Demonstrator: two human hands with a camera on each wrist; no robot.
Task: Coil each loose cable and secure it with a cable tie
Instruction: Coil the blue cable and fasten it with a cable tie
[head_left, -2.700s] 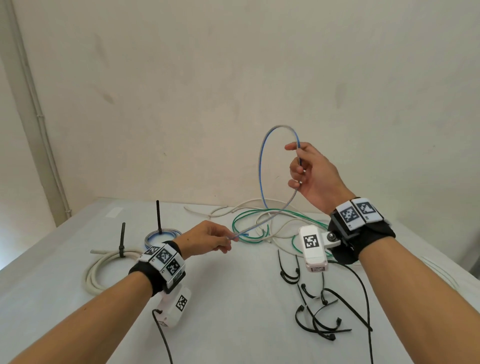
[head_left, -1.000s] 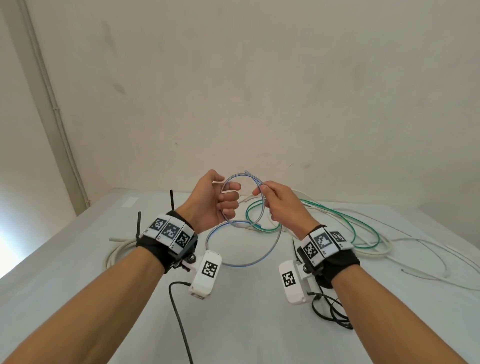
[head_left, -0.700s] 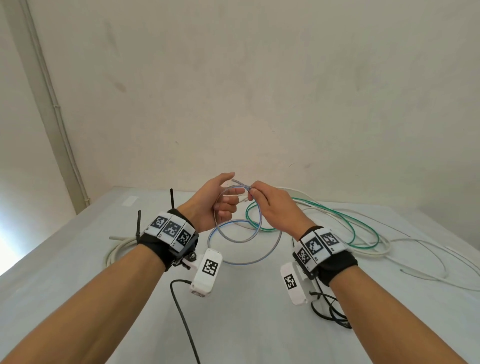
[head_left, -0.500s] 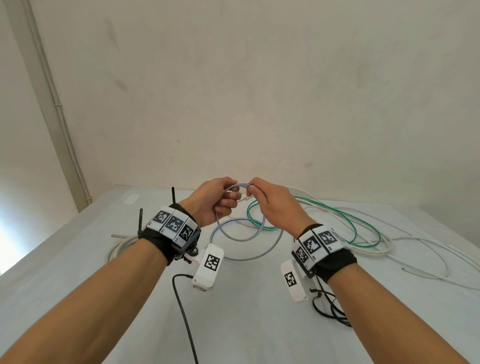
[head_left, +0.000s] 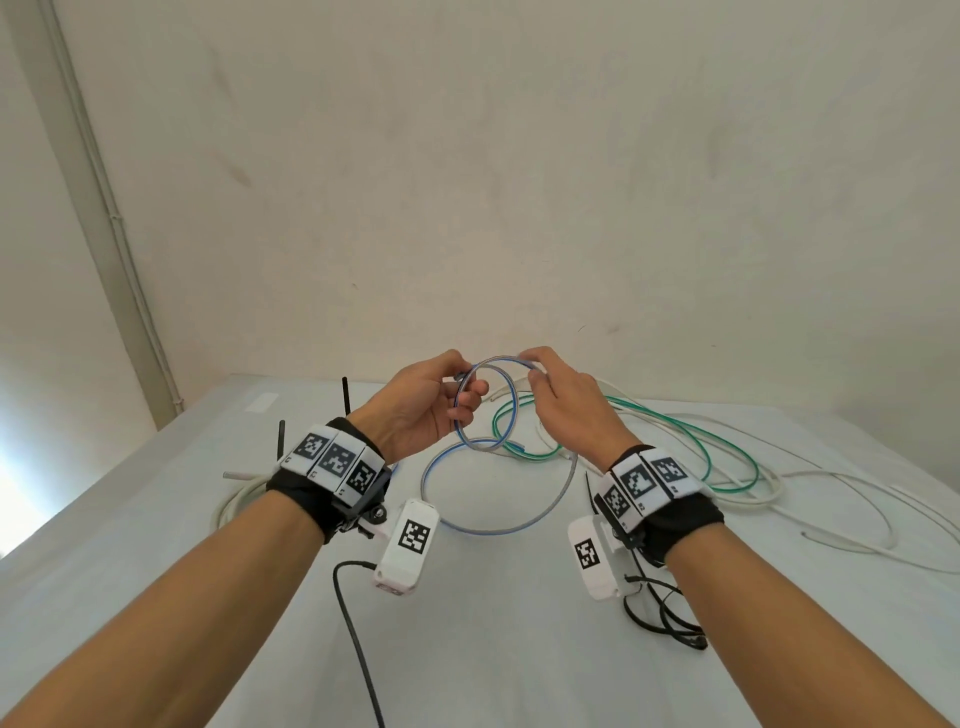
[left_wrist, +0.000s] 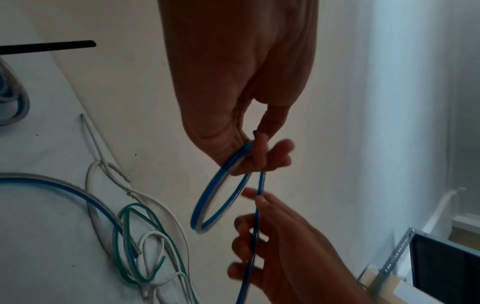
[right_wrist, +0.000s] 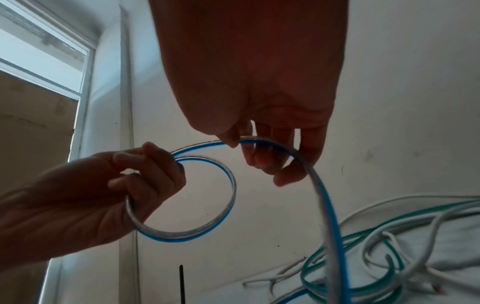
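Hanging in the air between both hands above the counter (head_left: 467, 623), the blue-and-clear cable (head_left: 511, 410) is a flat, two-tone strand, blue along one edge and translucent grey along the other. One small, near-round loop of it is formed. The left hand (head_left: 421, 410) holds that loop, its grip curled round the strand with thumb and fingers pressed together on it. The right hand (head_left: 566, 410) pinches the strand at the top of the arc just beside the loop, thumb against fingertips. From there the cable drops and sweeps in a wide slack curve across the counter.

The right wrist view shows the loop face-on as a full ring (right_wrist: 207, 230), with the free run (right_wrist: 327, 205) falling past the right fingers. The left wrist view shows the same loop edge-on and narrow (left_wrist: 207, 205), the strand passing straight down through the right hand (left_wrist: 280, 257).

Only the head view shows the black cable ties (head_left: 670, 618) by the right wrist, a coiled white cable (head_left: 234, 506) at left, and green and white cables (head_left: 727, 457) lying loose at right.
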